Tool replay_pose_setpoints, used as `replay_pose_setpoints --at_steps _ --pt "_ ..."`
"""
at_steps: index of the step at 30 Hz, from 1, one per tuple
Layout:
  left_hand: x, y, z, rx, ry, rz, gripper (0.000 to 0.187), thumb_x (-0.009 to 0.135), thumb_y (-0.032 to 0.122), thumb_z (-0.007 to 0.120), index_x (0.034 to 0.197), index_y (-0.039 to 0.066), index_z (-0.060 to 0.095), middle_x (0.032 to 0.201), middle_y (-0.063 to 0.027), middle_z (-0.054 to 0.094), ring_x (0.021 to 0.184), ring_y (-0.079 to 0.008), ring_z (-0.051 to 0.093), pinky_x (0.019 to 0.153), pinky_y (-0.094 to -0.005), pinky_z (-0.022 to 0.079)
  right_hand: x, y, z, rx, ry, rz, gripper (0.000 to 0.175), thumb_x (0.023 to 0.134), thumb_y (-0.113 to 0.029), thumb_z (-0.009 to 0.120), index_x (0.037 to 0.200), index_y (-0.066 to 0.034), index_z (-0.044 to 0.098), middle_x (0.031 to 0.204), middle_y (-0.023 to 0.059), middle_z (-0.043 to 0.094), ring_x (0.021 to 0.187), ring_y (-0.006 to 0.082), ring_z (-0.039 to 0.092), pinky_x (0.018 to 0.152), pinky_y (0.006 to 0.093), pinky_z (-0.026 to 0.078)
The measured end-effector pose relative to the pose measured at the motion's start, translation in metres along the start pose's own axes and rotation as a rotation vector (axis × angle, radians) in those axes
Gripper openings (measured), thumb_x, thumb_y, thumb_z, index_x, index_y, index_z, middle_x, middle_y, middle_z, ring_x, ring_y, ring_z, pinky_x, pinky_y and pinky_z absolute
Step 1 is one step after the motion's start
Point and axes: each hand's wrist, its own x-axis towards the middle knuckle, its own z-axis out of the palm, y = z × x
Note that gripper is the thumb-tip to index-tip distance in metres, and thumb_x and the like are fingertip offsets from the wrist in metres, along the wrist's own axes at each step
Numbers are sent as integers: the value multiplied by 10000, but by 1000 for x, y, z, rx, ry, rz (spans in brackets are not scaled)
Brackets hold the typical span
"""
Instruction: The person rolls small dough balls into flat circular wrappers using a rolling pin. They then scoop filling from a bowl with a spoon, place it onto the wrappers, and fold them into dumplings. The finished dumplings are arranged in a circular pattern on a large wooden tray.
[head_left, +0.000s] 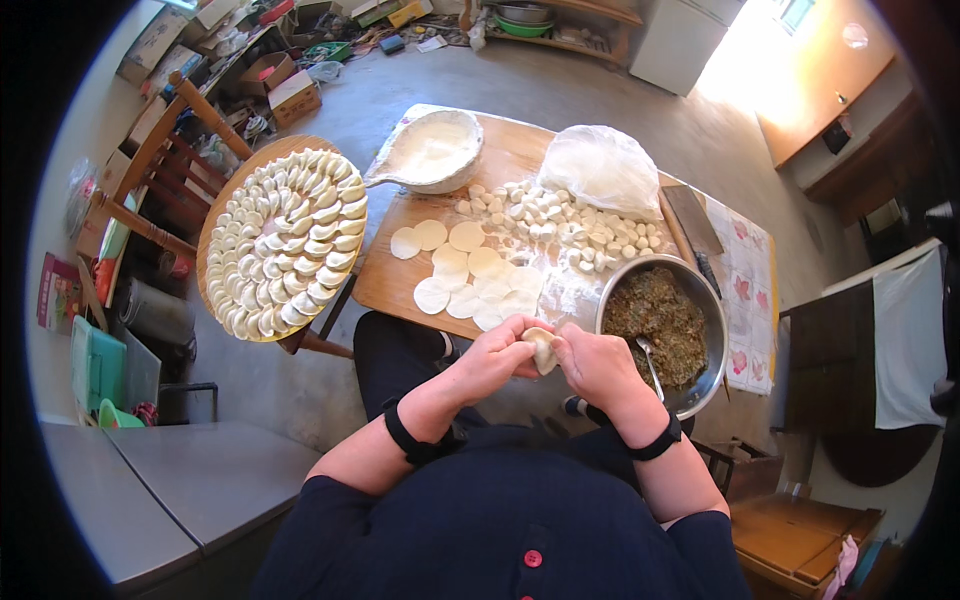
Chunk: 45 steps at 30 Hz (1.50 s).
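Just off the near edge of the wooden board (397, 289), a folded dumpling (541, 351) is pinched between both of my hands. My left hand (501, 351) grips it from the left, and my right hand (596, 361) presses its other side with thumb and fingers. Flat round dough wrappers (450, 262) lie overlapping on the board beyond my left hand. Beside my right hand, a steel bowl (718, 360) holds minced filling (656, 311) with a metal spoon (651, 367) standing in it. Small dough pieces (555, 214) are scattered over floury wood farther back.
At left, a round tray (330, 146) of shaped dumplings rests on a wooden chair (169, 176). A bowl of flour (442, 150) and a plastic-covered mass (598, 166) stand at the board's back. A cleaver (694, 217) and a rolling pin (677, 229) lie beyond the steel bowl.
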Motion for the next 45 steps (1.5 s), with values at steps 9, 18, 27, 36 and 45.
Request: replay_pose_setpoints --at_steps 9,18,27,36,45 --pt "15 -34 -28 298 98 361 297 863 12 567 1159 34 563 967 -21 617 931 -93 575 815 -265 497 12 -11 14 -115 108 -46 257 980 -253 459 815 -80 556 684 166 611 636 383 611 578 472 484" --pt "2 -10 -19 262 123 218 230 847 67 580 1073 24 571 940 -54 649 878 -109 620 749 -259 497 16 -8 34 19 245 -80 280 987 -285 459 852 -80 592 669 196 616 622 424 607 563 508 464" --pt "-51 29 -116 93 356 160 388 839 135 700 1181 84 523 925 -41 619 716 -117 644 615 -260 540 -21 -2 14 281 325 -11 318 968 -292 515 1135 -27 568 586 82 464 490 211 496 499 333 392" --pt "-143 114 -355 657 1175 196 379 784 98 597 1158 44 630 834 -59 667 698 -113 615 648 -268 512 -87 23 5 415 240 237 366 979 -227 535 1277 -14 542 1208 199 611 1040 286 607 894 360 484" --pt "-102 98 -408 1164 1370 206 246 747 109 655 982 38 639 951 -181 665 935 -354 626 828 -406 506 -96 40 8 521 100 526 393 959 -234 556 1327 -100 521 737 49 587 639 130 545 623 266 460"
